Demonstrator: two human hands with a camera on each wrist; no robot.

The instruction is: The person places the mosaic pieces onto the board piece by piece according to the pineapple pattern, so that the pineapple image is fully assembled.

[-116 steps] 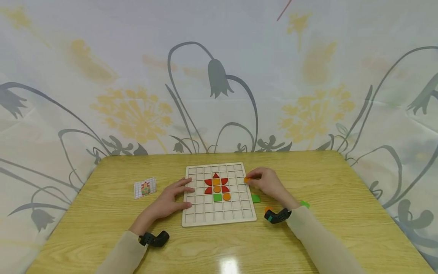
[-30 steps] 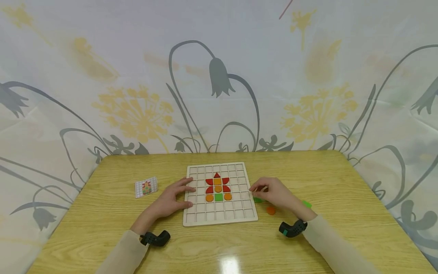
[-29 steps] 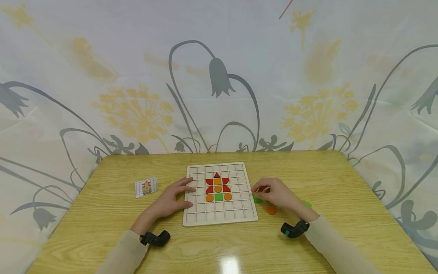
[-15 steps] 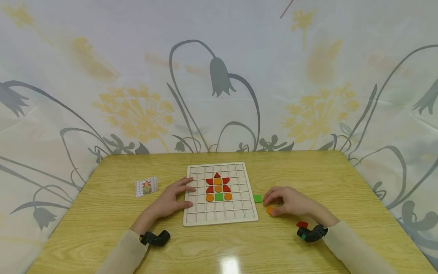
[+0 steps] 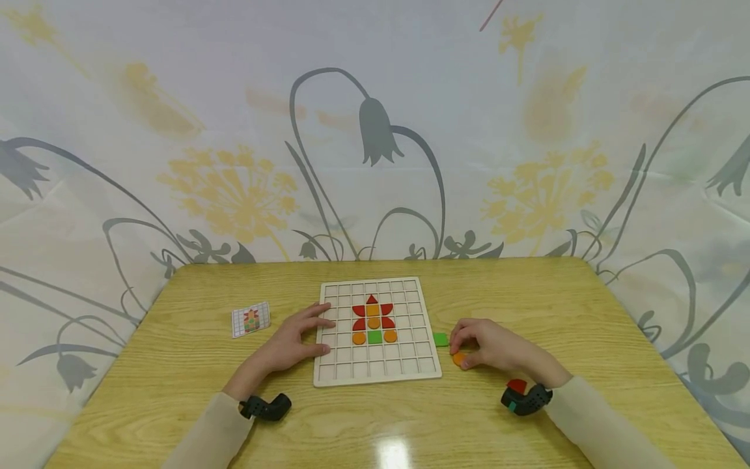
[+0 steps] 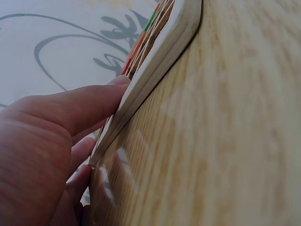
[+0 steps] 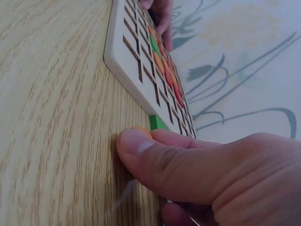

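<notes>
Here, pinching an orange disc (image 5: 459,359) between thumb and fingertips of the right hand (image 5: 491,343), close to the table (image 5: 351,423), right of the board (image 5: 344,372) and near a green square (image 5: 441,339). Resting the left hand (image 5: 288,341) on the board's left edge, fingers spread. With red, orange and green pieces (image 5: 373,311) set mid-board, a red wedge (image 5: 517,385) beside the right wrist camera (image 5: 526,400), and a card (image 5: 250,320) left of the board.

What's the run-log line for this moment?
left hand: rests on grid board | right hand: pinches orange disc | loose green tile: beside board
</notes>
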